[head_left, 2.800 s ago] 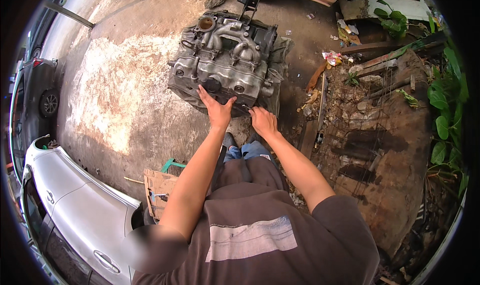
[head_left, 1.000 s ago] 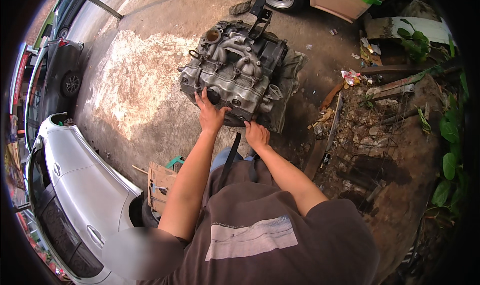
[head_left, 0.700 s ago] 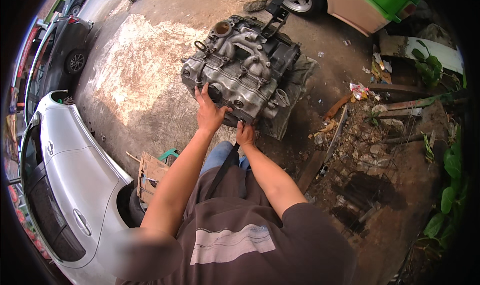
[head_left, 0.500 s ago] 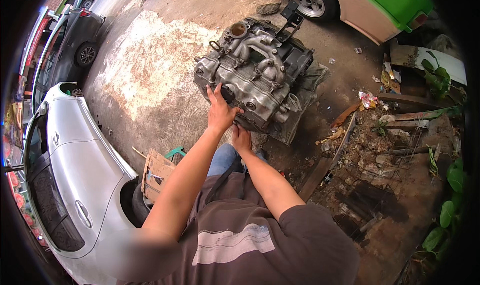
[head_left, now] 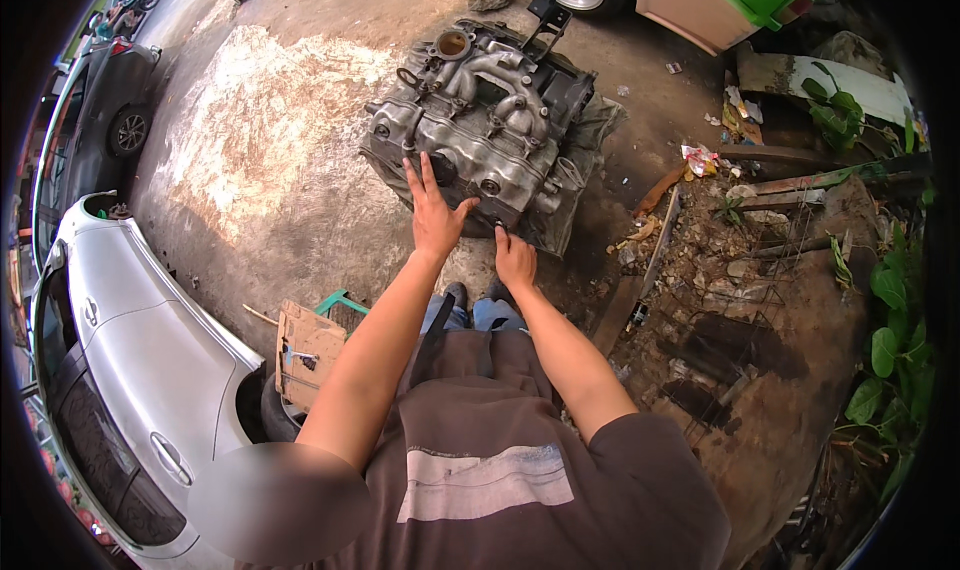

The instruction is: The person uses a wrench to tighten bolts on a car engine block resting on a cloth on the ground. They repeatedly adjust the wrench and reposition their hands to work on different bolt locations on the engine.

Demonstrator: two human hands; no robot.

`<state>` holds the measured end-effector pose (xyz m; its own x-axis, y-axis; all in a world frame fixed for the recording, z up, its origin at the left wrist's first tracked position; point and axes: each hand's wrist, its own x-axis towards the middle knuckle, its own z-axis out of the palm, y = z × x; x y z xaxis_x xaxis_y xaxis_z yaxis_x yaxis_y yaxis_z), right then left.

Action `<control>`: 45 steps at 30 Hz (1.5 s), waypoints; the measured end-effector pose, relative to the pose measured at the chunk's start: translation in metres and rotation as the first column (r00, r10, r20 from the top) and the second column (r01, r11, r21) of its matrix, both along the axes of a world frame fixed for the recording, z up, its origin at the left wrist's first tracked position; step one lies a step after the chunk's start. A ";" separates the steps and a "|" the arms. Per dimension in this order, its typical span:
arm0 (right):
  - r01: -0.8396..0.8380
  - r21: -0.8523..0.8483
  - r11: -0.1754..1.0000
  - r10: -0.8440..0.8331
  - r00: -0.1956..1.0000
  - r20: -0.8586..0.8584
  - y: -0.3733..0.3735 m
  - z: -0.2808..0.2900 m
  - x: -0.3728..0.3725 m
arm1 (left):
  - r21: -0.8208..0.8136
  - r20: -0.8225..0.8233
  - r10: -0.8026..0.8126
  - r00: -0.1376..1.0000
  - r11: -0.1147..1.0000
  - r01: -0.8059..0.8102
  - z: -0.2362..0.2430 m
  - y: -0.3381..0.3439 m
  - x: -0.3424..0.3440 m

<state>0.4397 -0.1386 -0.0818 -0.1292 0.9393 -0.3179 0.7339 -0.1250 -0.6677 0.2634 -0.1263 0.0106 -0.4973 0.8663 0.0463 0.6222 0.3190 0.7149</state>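
A greasy car engine (head_left: 470,160) with silver metal pipes and a valve cover on top stands on the ground in front of me. My left hand (head_left: 435,220) has its fingers spread over the engine's near face, two of them stretched toward the cover and the thumb pointing right. Lower and to its right, my right hand (head_left: 515,260) is closed at the engine's near lower edge. Its fingertips meet a small dark spot there; what they hold, if anything, is too small to make out.
Under the engine lies a dirty sheet (head_left: 590,160). A silver car body (head_left: 150,320) stands to the left, with a cardboard piece (head_left: 305,355) beside it. Rubble and planks (head_left: 720,280) cover the right side; a green and cream vehicle (head_left: 700,5) is at the back.
My right hand has moved right along the engine's near edge, away from my left hand. My left hand stays spread against the engine. The whole view has shifted slightly.
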 end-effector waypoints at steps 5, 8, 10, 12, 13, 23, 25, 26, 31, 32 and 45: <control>-0.005 -0.120 0.993 0.014 0.997 0.075 0.010 0.028 0.002 | 0.155 -0.175 -0.088 0.981 0.981 0.116 -0.003 -0.002 0.002; -0.048 -0.127 0.991 0.058 0.996 0.073 0.016 0.039 -0.002 | 0.125 -0.295 -0.168 0.941 0.969 0.213 0.000 -0.001 -0.003; -0.062 -0.115 0.991 0.073 0.993 0.090 0.017 0.042 -0.006 | 0.089 -0.349 -0.184 0.919 0.970 0.228 0.001 0.000 -0.008; -0.045 -0.093 0.995 0.052 0.996 0.076 0.017 0.044 -0.009 | 0.093 -0.374 -0.195 0.907 0.965 0.246 0.000 0.003 -0.012; -0.037 -0.087 0.996 0.043 0.997 0.070 0.016 0.044 -0.009 | 0.103 -0.372 -0.198 0.907 0.962 0.253 -0.001 0.004 -0.014; -0.070 -0.127 0.989 0.092 0.980 0.178 0.026 0.064 -0.001 | 0.101 -0.360 -0.203 0.911 0.962 0.254 0.002 0.007 -0.016; -0.090 -0.114 0.989 0.110 0.976 0.186 0.028 0.065 -0.001 | 0.103 -0.363 -0.199 0.910 0.962 0.252 0.002 0.008 -0.015; -0.089 -0.106 0.990 0.108 0.975 0.192 0.029 0.065 -0.001 | 0.085 -0.351 -0.201 0.915 0.966 0.245 0.001 0.007 -0.015; -0.081 -0.129 0.988 0.101 0.982 0.158 0.028 0.059 -0.003 | 0.122 -0.352 -0.191 0.916 0.961 0.247 -0.006 0.007 -0.017; -0.097 -0.110 0.989 0.114 0.981 0.159 0.028 0.058 -0.004 | 0.130 -0.364 -0.194 0.911 0.958 0.256 -0.006 0.007 -0.018; -0.054 0.028 0.998 0.051 0.995 0.086 0.006 0.054 0.005 | -0.143 -0.318 -0.384 0.867 0.923 0.356 0.018 0.002 -0.032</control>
<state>0.4447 -0.1328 -0.0274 -0.1523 0.9411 -0.3019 0.7932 -0.0659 -0.6054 0.2318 -0.1243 0.0283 -0.1063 0.9913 0.0775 0.9022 0.0633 0.4267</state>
